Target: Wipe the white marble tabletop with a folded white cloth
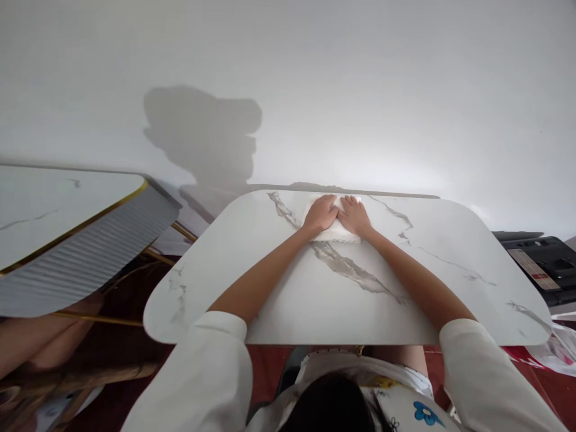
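A white cloth (336, 234), lying flat with a scalloped front edge, rests on a white marbled tabletop (288, 300) near its far edge. My left hand (321, 213) presses on the left part of the cloth, palm down, fingers laid out forward. Beside it, my right hand (354, 215) lies flat on the right part, fingers slightly spread. The two thumbs meet or nearly meet in the middle. Both arms are stretched out across the table. The hands hide much of the cloth.
A pale wall (360, 90) rises right behind the table. Left stands another marbled table (58, 210) with a gold rim and ribbed side; another person's legs (45, 342) show below it. A black case-like object (549, 264) and a plastic bag (562, 351) are at the right.
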`<action>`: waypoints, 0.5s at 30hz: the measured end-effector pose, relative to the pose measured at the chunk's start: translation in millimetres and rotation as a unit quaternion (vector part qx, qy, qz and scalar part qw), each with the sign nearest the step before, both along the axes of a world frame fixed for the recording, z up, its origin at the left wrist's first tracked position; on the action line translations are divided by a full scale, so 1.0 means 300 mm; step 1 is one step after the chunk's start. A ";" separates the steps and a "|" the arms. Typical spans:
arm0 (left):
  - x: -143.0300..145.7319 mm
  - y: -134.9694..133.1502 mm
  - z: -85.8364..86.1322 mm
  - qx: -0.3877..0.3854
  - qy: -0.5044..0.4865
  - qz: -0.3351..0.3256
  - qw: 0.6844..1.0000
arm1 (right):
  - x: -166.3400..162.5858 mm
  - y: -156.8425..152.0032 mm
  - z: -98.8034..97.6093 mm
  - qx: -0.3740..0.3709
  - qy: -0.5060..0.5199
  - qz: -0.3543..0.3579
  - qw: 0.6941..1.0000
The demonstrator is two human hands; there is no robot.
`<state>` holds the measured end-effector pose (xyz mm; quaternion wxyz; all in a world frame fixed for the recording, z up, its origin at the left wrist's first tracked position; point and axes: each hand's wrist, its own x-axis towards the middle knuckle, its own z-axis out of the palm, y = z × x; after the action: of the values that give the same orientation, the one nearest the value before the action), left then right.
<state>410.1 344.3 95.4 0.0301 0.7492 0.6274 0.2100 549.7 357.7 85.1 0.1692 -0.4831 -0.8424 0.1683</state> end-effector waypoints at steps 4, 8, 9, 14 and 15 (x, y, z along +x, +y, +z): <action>-0.012 0.144 -0.012 -0.001 -0.009 0.001 1.000 | -0.019 0.147 -0.023 0.018 0.013 -0.016 1.000; -0.007 0.246 -0.008 0.001 -0.007 0.023 1.000 | -0.044 0.247 -0.028 0.040 0.011 -0.042 0.998; -0.002 0.263 -0.007 -0.005 -0.002 0.038 0.999 | -0.049 0.263 -0.026 0.041 0.006 -0.048 0.998; 0.013 0.294 -0.010 -0.013 0.022 0.068 0.997 | -0.056 0.294 -0.016 0.040 -0.010 -0.054 0.998; 0.013 0.290 -0.011 -0.009 0.025 0.063 0.998 | -0.054 0.293 -0.017 0.041 -0.009 -0.051 0.998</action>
<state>414.0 431.2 92.0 0.0074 0.7128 0.6760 0.1870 533.5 445.6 79.9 0.1897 -0.5197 -0.8244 0.1200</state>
